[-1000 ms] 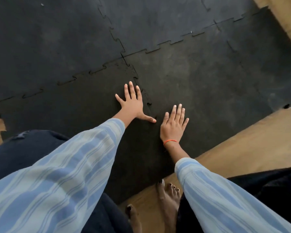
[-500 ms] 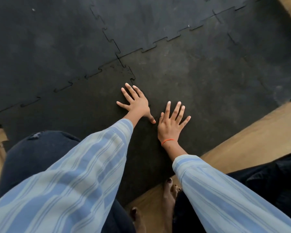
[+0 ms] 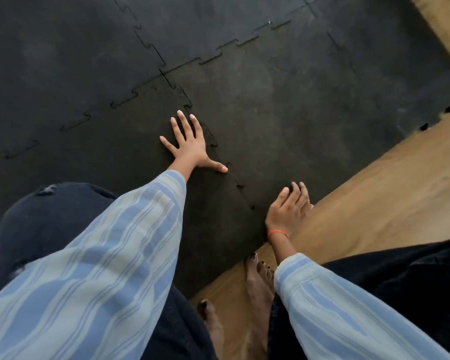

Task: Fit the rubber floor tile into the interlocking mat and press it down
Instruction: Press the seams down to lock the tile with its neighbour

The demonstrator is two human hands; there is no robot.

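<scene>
1. Head view. The black rubber floor tile with toothed interlocking edges [image 3: 109,157] lies flat at about 9 o'clock from frame centre, its far and right edges meshed into the black interlocking rubber mat [image 3: 283,105].
2. The left hand [image 3: 190,146] lies palm-down on the tile just beside the toothed seam [image 3: 234,178], fingers open and spread, thumb pointing toward 4 o'clock and touching the seam line. It holds nothing.
3. The right hand [image 3: 289,211] is at 5 o'clock from the left hand, at the mat's near edge where it meets the tan wooden floor [image 3: 374,203]. Fingers are loosely extended, not gripping; I cannot tell whether the fingertips touch the mat.
4. Judged state: the tile is seated, and pressing along the right seam is under way.
5. Risk: the seam nearer the 6 o'clock end shows small dark gaps; if pressure stays only at the upper teeth, the lower teeth may sit proud.
6. Risk: pressing beside the seam rather than on it may spring adjacent teeth up.
7. Risk: the bare feet [image 3: 260,287] stand on the wooden floor just off the mat's edge; a forward lean could shift weight and slide the mat.
</scene>
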